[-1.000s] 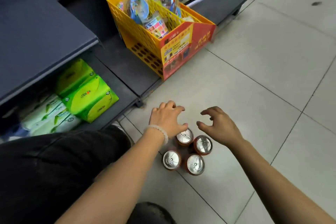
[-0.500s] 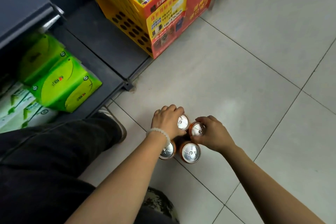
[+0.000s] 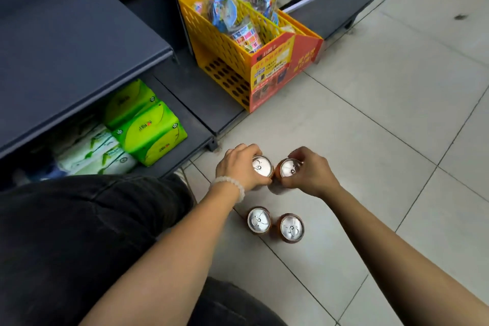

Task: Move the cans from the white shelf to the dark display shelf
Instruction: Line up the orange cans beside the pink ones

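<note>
On the tiled floor (image 3: 370, 119), four cans are visible, each with an orange-brown body and a silver lid with pull tab, all upright. Left hand (image 3: 239, 167) grips the left held can (image 3: 262, 166) around its side; right hand (image 3: 311, 174) grips the right held can (image 3: 290, 167) likewise. The held cans sit side by side, nearly touching. Whether they rest on the floor or are raised cannot be told. Two loose cans (image 3: 258, 219) (image 3: 291, 227) stand on the floor nearer the person, just beside each other. Dark display shelf (image 3: 79, 42) lies to the left, green packs (image 3: 148, 130) beneath it. Yellow basket (image 3: 225, 61) stands beyond.
</note>
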`<action>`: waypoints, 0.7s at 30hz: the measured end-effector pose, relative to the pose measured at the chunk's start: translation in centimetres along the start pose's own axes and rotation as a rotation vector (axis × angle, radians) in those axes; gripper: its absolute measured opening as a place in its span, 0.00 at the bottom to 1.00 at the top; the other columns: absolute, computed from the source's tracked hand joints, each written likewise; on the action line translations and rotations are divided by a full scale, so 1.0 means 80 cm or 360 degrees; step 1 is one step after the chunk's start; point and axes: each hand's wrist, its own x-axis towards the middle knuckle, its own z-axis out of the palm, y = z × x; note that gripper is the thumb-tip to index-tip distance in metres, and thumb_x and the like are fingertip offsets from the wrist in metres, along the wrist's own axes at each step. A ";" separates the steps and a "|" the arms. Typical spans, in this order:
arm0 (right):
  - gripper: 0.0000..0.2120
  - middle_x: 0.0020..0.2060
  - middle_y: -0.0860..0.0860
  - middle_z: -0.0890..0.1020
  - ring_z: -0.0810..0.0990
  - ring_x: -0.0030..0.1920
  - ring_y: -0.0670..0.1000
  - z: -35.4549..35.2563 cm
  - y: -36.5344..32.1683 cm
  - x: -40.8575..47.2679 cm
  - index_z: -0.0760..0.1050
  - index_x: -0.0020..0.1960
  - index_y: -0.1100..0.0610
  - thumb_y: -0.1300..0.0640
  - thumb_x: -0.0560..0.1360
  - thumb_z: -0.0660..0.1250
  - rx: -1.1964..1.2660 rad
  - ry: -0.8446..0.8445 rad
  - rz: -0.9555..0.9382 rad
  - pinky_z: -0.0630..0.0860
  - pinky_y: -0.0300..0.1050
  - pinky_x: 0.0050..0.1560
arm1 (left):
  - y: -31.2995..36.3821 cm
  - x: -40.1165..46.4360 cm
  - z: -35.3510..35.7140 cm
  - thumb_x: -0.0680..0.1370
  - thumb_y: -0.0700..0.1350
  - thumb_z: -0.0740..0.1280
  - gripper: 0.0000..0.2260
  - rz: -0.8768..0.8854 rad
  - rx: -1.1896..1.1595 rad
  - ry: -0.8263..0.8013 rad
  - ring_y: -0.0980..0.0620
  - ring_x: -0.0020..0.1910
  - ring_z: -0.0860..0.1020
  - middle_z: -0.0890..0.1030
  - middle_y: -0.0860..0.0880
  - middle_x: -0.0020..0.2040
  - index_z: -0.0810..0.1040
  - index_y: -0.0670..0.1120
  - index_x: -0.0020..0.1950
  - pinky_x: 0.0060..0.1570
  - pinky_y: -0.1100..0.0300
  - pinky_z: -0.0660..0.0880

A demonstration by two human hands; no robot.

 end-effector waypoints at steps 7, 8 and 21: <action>0.28 0.50 0.51 0.83 0.80 0.51 0.51 -0.043 -0.127 -0.037 0.79 0.58 0.54 0.50 0.59 0.76 -0.0176 0.0062 -0.0471 0.77 0.43 0.50 | -0.010 -0.051 -0.112 0.59 0.56 0.77 0.23 -0.0021 -0.0140 0.0314 0.49 0.52 0.76 0.78 0.51 0.50 0.78 0.56 0.52 0.49 0.59 0.73; 0.26 0.48 0.51 0.84 0.81 0.50 0.51 -0.046 -0.146 -0.040 0.80 0.57 0.53 0.50 0.60 0.76 -0.0175 0.0074 -0.0497 0.78 0.44 0.49 | -0.012 -0.060 -0.130 0.59 0.56 0.78 0.24 -0.0016 -0.0172 0.0379 0.50 0.52 0.76 0.79 0.51 0.50 0.78 0.56 0.52 0.48 0.60 0.72; 0.19 0.36 0.56 0.81 0.74 0.37 0.45 -0.044 -0.406 -0.109 0.81 0.43 0.58 0.47 0.57 0.73 0.0005 0.0079 -0.1155 0.78 0.51 0.43 | -0.057 -0.200 -0.363 0.57 0.53 0.79 0.20 -0.0097 -0.0583 0.1142 0.53 0.45 0.79 0.82 0.54 0.44 0.79 0.52 0.46 0.47 0.58 0.76</action>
